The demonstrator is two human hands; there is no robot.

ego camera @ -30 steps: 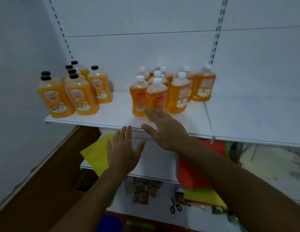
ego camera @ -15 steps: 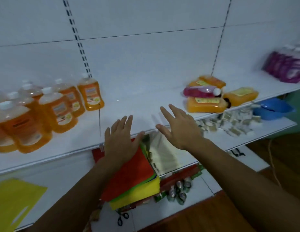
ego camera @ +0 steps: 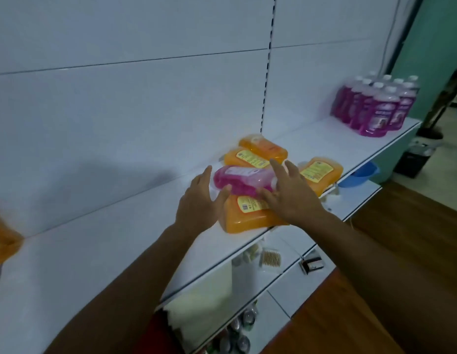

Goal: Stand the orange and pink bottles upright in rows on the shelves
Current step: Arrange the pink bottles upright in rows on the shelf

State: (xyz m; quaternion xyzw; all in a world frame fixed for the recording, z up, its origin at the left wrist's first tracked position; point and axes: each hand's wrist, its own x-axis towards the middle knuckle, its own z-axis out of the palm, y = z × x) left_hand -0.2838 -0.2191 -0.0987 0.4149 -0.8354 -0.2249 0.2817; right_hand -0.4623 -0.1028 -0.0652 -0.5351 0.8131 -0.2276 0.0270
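Note:
A pink bottle [ego camera: 241, 180] lies on its side on top of an orange bottle [ego camera: 244, 217] near the front of the white shelf [ego camera: 107, 241]. Three more orange bottles lie flat around them: two behind [ego camera: 263, 147] [ego camera: 244, 157] and one to the right [ego camera: 320, 172]. My left hand [ego camera: 200, 204] reaches the pink bottle's left end with fingers straight. My right hand [ego camera: 290, 194] is spread over its right end and the orange bottle below. Neither hand grips anything. Several pink bottles [ego camera: 376, 108] stand upright in rows at the shelf's far right.
One upright orange bottle [ego camera: 4, 240] shows at the left edge. Lower shelves hold small packets [ego camera: 269, 258], cans [ego camera: 244, 320] and a blue bowl [ego camera: 359, 173]. A brown wooden floor [ego camera: 401, 251] lies to the right.
My view has swung right along the shelf. Both hands have moved forward and right, from the shelf edge onto the pile of lying bottles.

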